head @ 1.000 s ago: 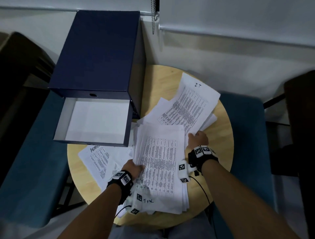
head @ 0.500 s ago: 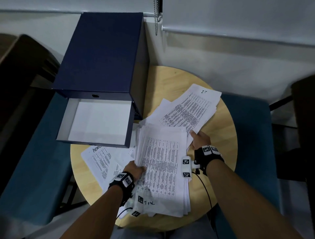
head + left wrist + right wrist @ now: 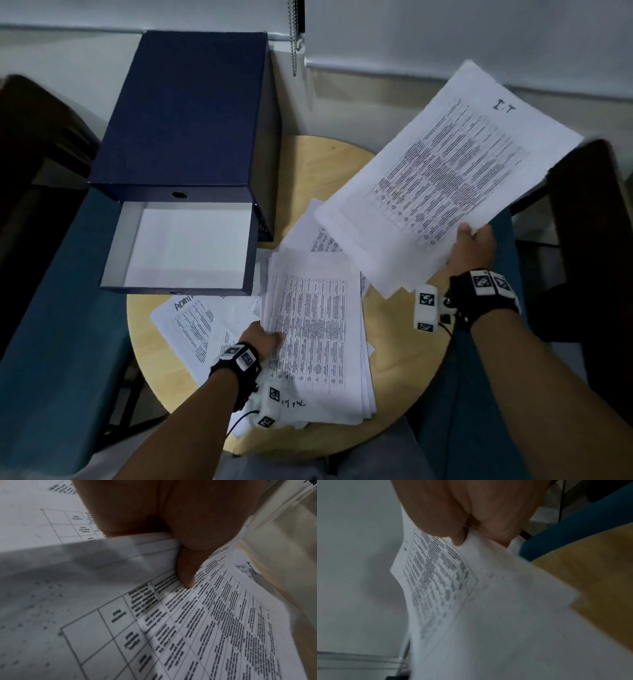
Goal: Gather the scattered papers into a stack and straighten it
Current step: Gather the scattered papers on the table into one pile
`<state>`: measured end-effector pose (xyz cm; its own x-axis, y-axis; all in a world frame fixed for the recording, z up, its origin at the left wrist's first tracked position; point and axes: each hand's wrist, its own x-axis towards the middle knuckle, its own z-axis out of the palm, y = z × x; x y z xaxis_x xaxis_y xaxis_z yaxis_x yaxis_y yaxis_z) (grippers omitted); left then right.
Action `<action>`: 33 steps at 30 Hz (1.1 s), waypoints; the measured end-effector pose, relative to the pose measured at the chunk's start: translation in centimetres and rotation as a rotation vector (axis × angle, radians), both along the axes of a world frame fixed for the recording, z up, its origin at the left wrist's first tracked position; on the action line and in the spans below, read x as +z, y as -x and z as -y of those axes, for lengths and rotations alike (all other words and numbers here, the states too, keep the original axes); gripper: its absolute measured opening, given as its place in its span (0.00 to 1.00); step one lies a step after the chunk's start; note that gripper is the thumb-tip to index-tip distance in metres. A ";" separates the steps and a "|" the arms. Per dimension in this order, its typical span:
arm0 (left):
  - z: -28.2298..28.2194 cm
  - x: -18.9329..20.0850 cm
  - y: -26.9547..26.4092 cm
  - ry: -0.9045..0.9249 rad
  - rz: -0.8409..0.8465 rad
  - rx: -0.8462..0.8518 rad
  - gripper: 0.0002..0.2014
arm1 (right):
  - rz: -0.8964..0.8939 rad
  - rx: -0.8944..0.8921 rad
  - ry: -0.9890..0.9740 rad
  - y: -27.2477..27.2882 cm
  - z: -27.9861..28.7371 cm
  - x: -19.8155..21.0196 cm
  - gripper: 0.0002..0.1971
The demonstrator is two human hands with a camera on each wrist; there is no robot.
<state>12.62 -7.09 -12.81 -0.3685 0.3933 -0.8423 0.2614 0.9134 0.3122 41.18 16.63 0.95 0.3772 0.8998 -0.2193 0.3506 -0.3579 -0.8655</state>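
Note:
My right hand (image 3: 471, 241) pinches the near edge of a printed sheet bundle marked "IT" (image 3: 445, 171) and holds it in the air above the right side of the round wooden table (image 3: 404, 349). The right wrist view shows thumb and fingers (image 3: 458, 538) clamped on that paper (image 3: 488, 601). My left hand (image 3: 263, 339) grips the left edge of a thick pile of printed papers (image 3: 318, 335) lying in the table's middle, thumb on top; the left wrist view shows a finger (image 3: 187, 574) tucked under the pile's edge (image 3: 120, 555). More loose sheets (image 3: 188, 325) lie at the left and behind the pile (image 3: 318, 233).
A dark blue file box (image 3: 185, 120) stands at the back left with its white-lined open tray (image 3: 181, 246) overhanging the table. Teal chair seats sit at the left (image 3: 51, 325) and right (image 3: 507, 394). A wall and a hanging bead chain (image 3: 294, 37) are behind.
My right hand has lifted the "IT" sheets off the table, up and to the right. My left hand has kept its hold on the pile's left edge.

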 end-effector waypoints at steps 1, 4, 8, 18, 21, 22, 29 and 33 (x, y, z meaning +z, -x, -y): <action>0.0 0.1 0.0 -0.009 0.002 -0.003 0.18 | -0.016 0.029 0.040 -0.2 0.8 0.3 0.16; 0.2 0.7 -0.1 -0.032 0.015 0.013 0.15 | -0.015 0.205 0.132 -0.3 4.4 -1.6 0.12; 0.6 1.5 0.0 -0.068 0.045 0.061 0.22 | -0.029 0.381 0.328 0.1 10.3 -8.1 0.15; 1.3 2.2 -0.3 -0.110 0.126 0.070 0.41 | 0.161 0.493 0.537 3.6 17.4 -11.7 0.27; 1.1 3.2 -0.8 -0.061 0.029 -0.046 0.50 | 0.151 0.596 0.541 3.5 17.7 -12.8 0.24; 1.1 3.2 -1.1 -0.067 0.000 -0.071 0.48 | 0.136 0.633 0.555 3.5 17.8 -12.7 0.24; 1.2 4.1 -1.2 -0.230 0.163 0.008 0.28 | 0.043 0.524 0.602 1.7 17.2 -11.0 0.15; 0.6 6.1 -1.5 -0.397 0.275 -0.009 0.16 | -0.286 0.301 0.533 0.8 17.0 -9.5 0.19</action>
<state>14.15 -7.66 -6.69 -0.1479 0.7063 -0.6923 0.1274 0.7078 0.6949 40.38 -0.34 -8.58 -0.0123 0.6976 -0.7164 0.2851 -0.6842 -0.6712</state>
